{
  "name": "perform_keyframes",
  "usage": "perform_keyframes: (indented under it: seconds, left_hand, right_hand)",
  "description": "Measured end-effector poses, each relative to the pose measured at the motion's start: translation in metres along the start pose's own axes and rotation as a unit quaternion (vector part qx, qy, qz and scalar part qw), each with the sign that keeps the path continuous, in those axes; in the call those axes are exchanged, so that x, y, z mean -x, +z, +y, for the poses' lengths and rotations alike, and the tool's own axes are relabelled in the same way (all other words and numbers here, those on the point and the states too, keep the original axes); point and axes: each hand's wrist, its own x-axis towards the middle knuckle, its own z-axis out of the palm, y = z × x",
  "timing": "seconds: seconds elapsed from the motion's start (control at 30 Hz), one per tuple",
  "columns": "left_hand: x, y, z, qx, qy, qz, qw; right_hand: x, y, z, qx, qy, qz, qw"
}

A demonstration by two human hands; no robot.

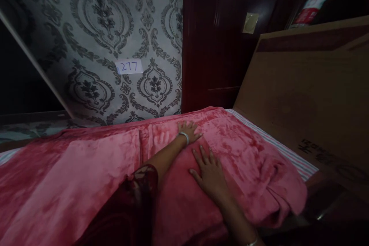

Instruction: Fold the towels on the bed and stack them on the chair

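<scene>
A pink plush blanket (100,161) lies spread across the bed, with folded layers at the left and a bunched, rolled end at the right. My left hand (188,130), with a bracelet at its wrist, rests flat on the blanket near its far edge, fingers spread. Closer to me and a little to the right, my right hand (210,173) is laid palm down on the same blanket, its fingers apart. Neither hand grips the fabric.
A striped sheet (276,144) shows past the blanket's right edge. Beyond it leans a large cardboard box (302,96), with a plastic bottle (313,7) behind. Patterned wallpaper (100,19) bearing a paper label (129,66) and a dark red wooden panel (213,46) stand at the back.
</scene>
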Motion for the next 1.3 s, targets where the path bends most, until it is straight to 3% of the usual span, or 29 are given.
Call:
perform_keyframes:
  seconds: [0.07,0.17,0.37,0.6,0.7,0.9,1.07,1.13,1.2,1.3]
  left_hand:
    - [-0.007,0.015,-0.004,0.006,-0.047,0.030,0.998]
    - [-0.011,0.026,-0.009,0.014,-0.060,0.024,0.998]
    - [-0.009,0.016,-0.017,0.024,-0.034,-0.016,0.999]
    - [0.024,0.002,-0.097,-0.012,-0.039,-0.029,0.999]
    - [0.027,-0.002,-0.116,0.005,-0.041,-0.048,0.998]
    - [0.035,-0.033,-0.107,0.000,-0.061,-0.073,0.995]
    - [0.089,-0.038,-0.104,-0.014,-0.022,-0.036,0.999]
    - [0.114,-0.028,-0.103,-0.013,0.000,-0.030,0.999]
    - [0.134,-0.015,-0.101,0.000,-0.001,-0.029,1.000]
    - [0.150,0.001,-0.096,0.020,-0.020,-0.025,0.999]
  right_hand:
    - [0.001,0.002,0.001,-0.005,0.001,-0.002,1.000]
    - [0.001,0.003,0.003,-0.010,-0.004,-0.002,1.000]
    - [0.002,0.008,0.006,-0.006,-0.010,0.015,1.000]
    - [0.003,0.014,0.009,-0.003,-0.017,0.025,1.000]
    - [0.003,0.014,0.008,0.016,-0.017,0.025,0.999]
    - [0.002,0.003,0.007,0.041,-0.007,-0.016,0.999]
    - [0.004,-0.020,-0.006,0.023,0.026,-0.053,0.998]
    - [0.011,-0.029,-0.022,0.010,-0.017,-0.041,0.999]
    - [0.024,-0.033,-0.042,-0.010,-0.110,-0.027,0.994]
    - [0.048,-0.024,-0.068,-0.028,-0.197,-0.046,0.979]
